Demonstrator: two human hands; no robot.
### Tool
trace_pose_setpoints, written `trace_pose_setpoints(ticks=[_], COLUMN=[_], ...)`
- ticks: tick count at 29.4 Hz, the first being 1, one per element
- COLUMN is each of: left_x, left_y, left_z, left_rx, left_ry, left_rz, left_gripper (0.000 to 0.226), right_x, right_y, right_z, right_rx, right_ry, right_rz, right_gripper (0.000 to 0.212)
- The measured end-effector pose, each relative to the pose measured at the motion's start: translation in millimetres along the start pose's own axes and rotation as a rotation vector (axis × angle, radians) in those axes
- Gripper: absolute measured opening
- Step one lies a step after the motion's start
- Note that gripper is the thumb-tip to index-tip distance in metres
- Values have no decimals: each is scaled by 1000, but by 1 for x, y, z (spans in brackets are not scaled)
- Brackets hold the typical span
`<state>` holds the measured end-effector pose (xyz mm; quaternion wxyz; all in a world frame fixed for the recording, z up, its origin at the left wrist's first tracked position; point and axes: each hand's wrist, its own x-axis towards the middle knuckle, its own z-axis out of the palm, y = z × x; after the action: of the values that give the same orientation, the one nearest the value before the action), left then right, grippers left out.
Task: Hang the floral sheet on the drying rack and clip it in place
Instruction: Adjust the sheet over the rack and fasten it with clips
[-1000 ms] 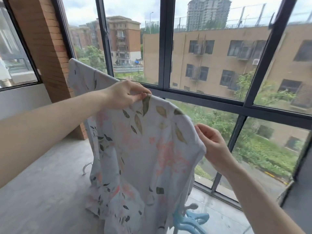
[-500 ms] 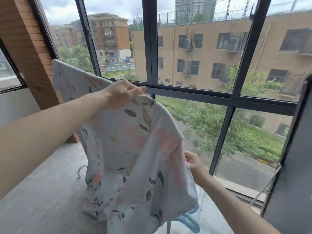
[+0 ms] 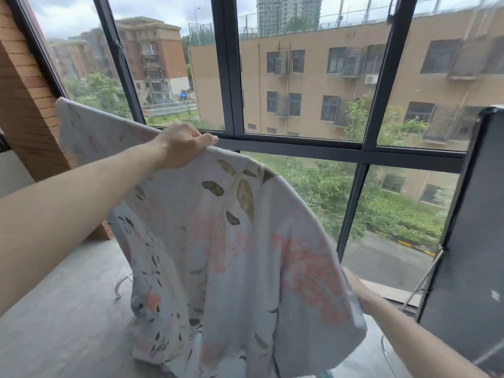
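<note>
The floral sheet, pale with pink blossoms and olive leaves, drapes over the top of a drying rack that it almost wholly hides. My left hand rests on the sheet's top edge at the middle, fingers closed over the fabric. My right hand is low at the sheet's right edge, mostly hidden behind the cloth, seemingly gripping it. One white curved rack foot shows at lower left. No clip is visible on the sheet.
A dark-framed window wall stands right behind the rack. A brick pillar rises at left. A dark panel fills the right side. Grey concrete floor lies below left.
My right hand has dropped from beside the sheet's upper right edge down to its lower right edge, behind the cloth. My left hand stays on top. The blue hangers at the bottom are out of sight.
</note>
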<state>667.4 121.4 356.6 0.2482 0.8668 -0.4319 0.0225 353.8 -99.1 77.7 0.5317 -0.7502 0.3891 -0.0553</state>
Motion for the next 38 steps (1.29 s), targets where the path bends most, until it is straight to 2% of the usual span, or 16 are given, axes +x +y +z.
trace_pose_setpoints(ticks=[4,7,10,12,14,16,20,26,29,32,34,38], left_x=[6,5,3,3,6,16,39,54,59,62,60,58], left_y=[-7,-16,-38,-60,-87,-114,-175,-198,-189,-185,-179,-171], left_z=[2,4,-7,-22,-35,-40,-58,-62,-55,-46,-44,-39], left_rx=[75,65,-60,-120,-138,-79,4,104,78,33,26,12], left_ry=[-60,-76,-116,-103,-98,-60,20,20,32,92,93,19], left_rz=[92,186,373,437,428,394,289,258,231,231,243,258], left_gripper=[68,70,64,45,36,37,49,46,59,59,58,54], right_x=[-20,-62,-115,-141,-155,-156,-138,-122,-120,-118,-118,-95], right_y=[-97,-174,-247,-289,-320,-336,-346,-345,-346,-347,-352,-378], right_z=[-34,-50,-30,0,35,61,98,105,108,112,121,165], right_rx=[-59,8,-58,-260,-571,-763,-874,-921,-935,-980,-986,-961], right_ry=[-7,16,53,127,260,393,469,661,685,686,675,601], right_rz=[-201,-336,-452,-497,-518,-537,-430,-337,-279,-226,-219,-333], right_gripper=[20,33,47,57,54,42,34,65,70,70,63,30])
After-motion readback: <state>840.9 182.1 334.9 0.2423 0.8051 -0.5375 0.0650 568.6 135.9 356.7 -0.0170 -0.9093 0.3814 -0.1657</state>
